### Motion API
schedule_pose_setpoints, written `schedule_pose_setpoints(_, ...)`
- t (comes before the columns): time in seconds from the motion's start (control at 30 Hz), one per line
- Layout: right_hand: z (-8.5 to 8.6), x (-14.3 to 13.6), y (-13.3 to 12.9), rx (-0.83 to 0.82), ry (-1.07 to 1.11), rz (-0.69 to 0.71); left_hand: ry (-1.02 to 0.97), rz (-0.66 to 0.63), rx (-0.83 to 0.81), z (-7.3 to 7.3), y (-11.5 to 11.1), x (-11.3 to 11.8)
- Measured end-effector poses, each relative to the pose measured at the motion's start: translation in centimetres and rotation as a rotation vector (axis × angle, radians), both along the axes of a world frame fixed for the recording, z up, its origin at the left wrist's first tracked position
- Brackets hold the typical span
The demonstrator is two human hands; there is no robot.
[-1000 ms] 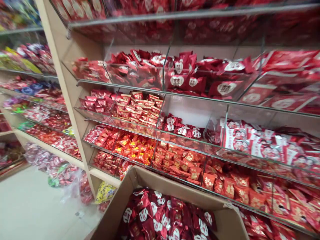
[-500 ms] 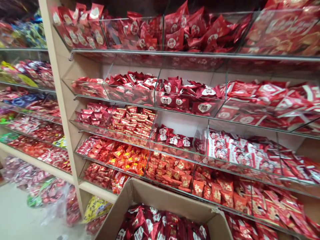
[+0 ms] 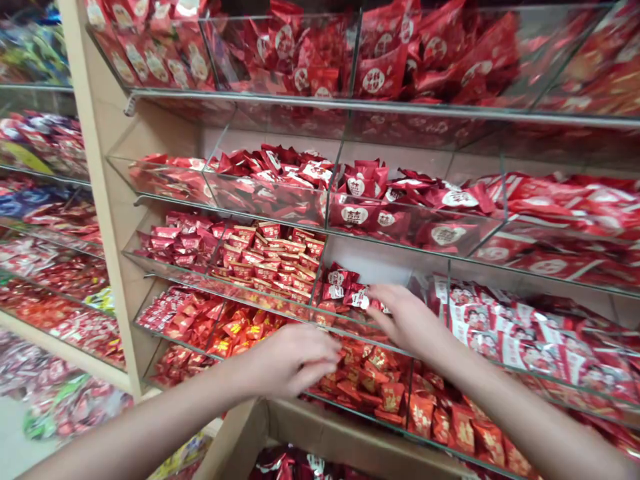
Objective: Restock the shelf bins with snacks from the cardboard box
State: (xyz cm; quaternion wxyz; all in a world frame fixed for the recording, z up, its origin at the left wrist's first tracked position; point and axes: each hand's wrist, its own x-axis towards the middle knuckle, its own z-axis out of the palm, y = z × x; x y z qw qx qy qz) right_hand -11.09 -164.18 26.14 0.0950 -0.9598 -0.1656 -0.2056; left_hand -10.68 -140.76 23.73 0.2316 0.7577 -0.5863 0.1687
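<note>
My right hand (image 3: 400, 317) reaches over the clear front edge of a shelf compartment. Its fingertips are at small dark red packets (image 3: 345, 290) with white labels and partly cover them; finger and thumb look apart, with no packet visibly gripped. Lower and to the left, my left hand (image 3: 297, 360) hovers in front of the shelf, loosely curved, thumb apart from the fingers and nothing seen in it. Below both hands stands an open cardboard box (image 3: 340, 433) with similar dark red packets (image 3: 300, 465) inside, partly cut off by the frame.
Clear dividers split the shelves into compartments. Gold-and-red packets (image 3: 270, 257) lie left of the right hand, white-and-red ones (image 3: 505, 327) to its right. Orange-red packets (image 3: 390, 393) fill the tier below. A clear shelf front (image 3: 425, 223) overhangs the reached compartment. A wooden upright (image 3: 97, 200) stands left.
Both hands have come into view, the right one reaching into the compartment of dark red packets. The view has moved closer to the shelves, and the box sits lower in the frame.
</note>
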Motion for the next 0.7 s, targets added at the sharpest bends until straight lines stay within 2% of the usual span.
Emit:
schedule_pose_setpoints(0.07, 1.4, 6.4, 2.1, -0.218, -0.020, -0.110, -0.155, -0.066, -0.051, 0.4, -2.7, 2.6)
schedule_pose_setpoints(0.1, 1.6, 8.9, 2.8, -0.234, -0.011, -0.139, -0.230, -0.085, -0.067, 0.3, -3.6, 3.7)
schedule_pose_setpoints(0.17, 1.2, 12.4, 3.6, -0.253, 0.021, -0.201, -0.325, -0.059, -0.083, -0.1, -4.8, 5.2)
schedule_pose_setpoints(0.23, 0.4, 14.0, 3.7, -0.258, 0.041, -0.225, -0.354, 0.028, -0.070, -0.5, -5.3, 5.8)
schedule_pose_setpoints(0.33, -0.7, 14.5, 3.5, -0.272, 0.060, -0.242, -0.329, 0.174, 0.034, -0.6, -5.7, 5.5)
schedule_pose_setpoints(0.43, -0.5, 14.2, 3.2, -0.270, 0.091, -0.258, -0.301, 0.258, 0.116, -0.4, -5.8, 5.0)
schedule_pose_setpoints(0.57, 2.3, 12.9, 1.7, -0.263, 0.145, -0.280, -0.191, 0.229, 0.146, 0.4, -5.7, 4.8)
schedule_pose_setpoints(0.63, 3.9, 11.7, 0.5, -0.281, 0.178, -0.290, -0.106, 0.222, 0.130, 1.2, -5.7, 5.0)
schedule_pose_setpoints(0.7, 4.7, 10.2, -0.6, -0.321, 0.250, -0.288, -0.017, 0.254, 0.140, 2.3, -6.2, 5.4)
